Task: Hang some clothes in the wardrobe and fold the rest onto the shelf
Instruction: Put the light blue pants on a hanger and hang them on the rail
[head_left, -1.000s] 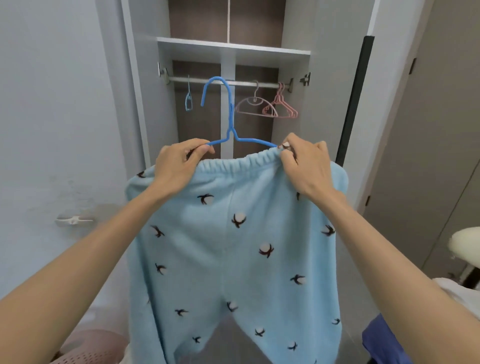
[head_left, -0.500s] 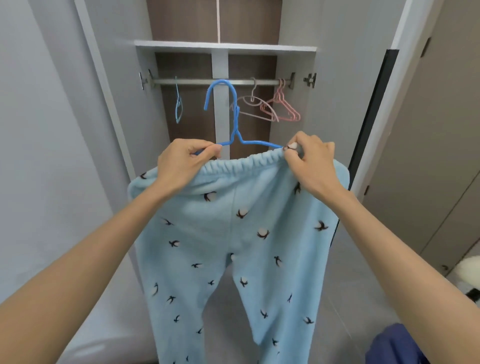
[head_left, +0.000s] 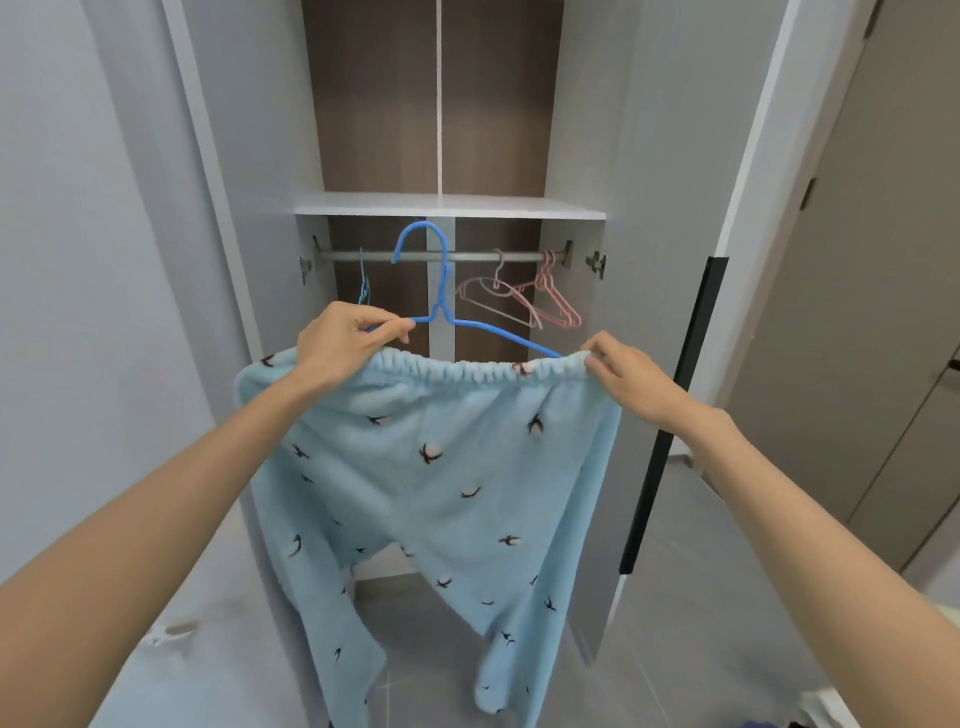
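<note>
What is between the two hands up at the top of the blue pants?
In the head view, the waistband of the pants stretches from the left hand to the right hand, with the blue hanger just above it.

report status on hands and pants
Left hand pinches hanger, right hand pinches pants waistband at its far end. Hook level with rail, not clearly on it. Pink hangers close on the right.
</note>
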